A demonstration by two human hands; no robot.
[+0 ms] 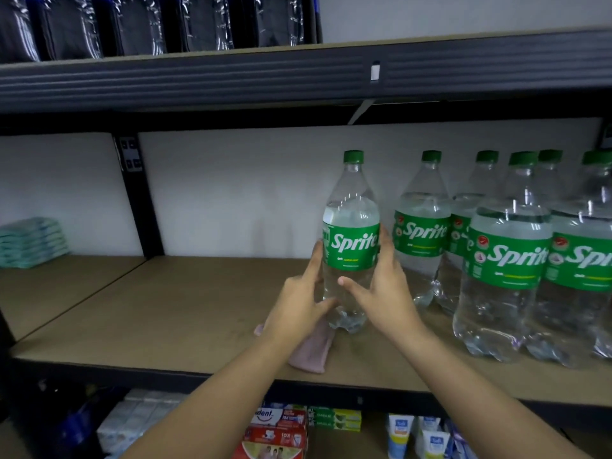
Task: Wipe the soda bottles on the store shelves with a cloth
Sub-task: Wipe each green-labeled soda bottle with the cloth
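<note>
Both hands, left hand (299, 298) and right hand (381, 286), grip one soda bottle (351, 240) upright on the shelf (185, 313) | other bottles (506, 260) right of them | pink cloth (311, 351) lies under left wrist | step: positioning bottle; next likely needs picking up cloth

there is one view only, from a wide-angle camera worn on the person's head. it faces forward and a little down at the middle shelf (185, 313), close in, at arm's reach. both forearms enter from the bottom edge. the shelf above fills the top of the frame, the shelf below shows along the bottom, and straight edges bow outward.
</note>
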